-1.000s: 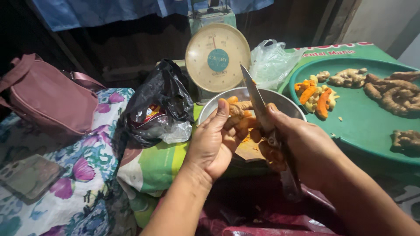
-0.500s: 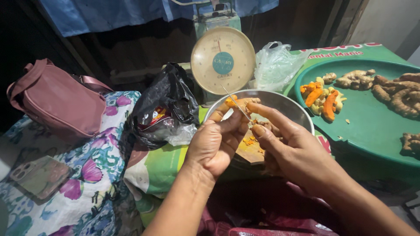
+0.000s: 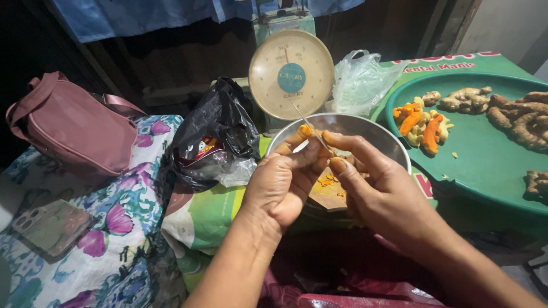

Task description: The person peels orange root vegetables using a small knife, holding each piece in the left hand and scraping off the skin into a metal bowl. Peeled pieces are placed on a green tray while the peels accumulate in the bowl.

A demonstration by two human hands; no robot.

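Nearest the camera, the left hand [image 3: 279, 185] curls its fingers closed around a small orange-tipped turmeric root [image 3: 298, 137], thumb pressed along it, while the right hand [image 3: 377, 194] grips a thin-bladed metal knife [image 3: 311, 128], index finger and thumb pinched against the blade where it meets the root. Both hands hover over a round shiny steel bowl [image 3: 388, 142], inside which orange peel scraps [image 3: 326, 182] lie on a pale surface. Left of the bowl sits a crumpled black plastic bag [image 3: 214, 137], and farther left a pink leather handbag [image 3: 71, 128] rests on a floral patterned cloth [image 3: 120, 251] beside a smartphone [image 3: 48, 228]. To the right a large round green tray [image 3: 479, 171] carries peeled orange pieces [image 3: 419, 122] and unpeeled brown rhizomes [image 3: 514, 114]. Behind the bowl stand a round cream dial weighing scale [image 3: 291, 74] and a clear plastic bag [image 3: 362, 82].
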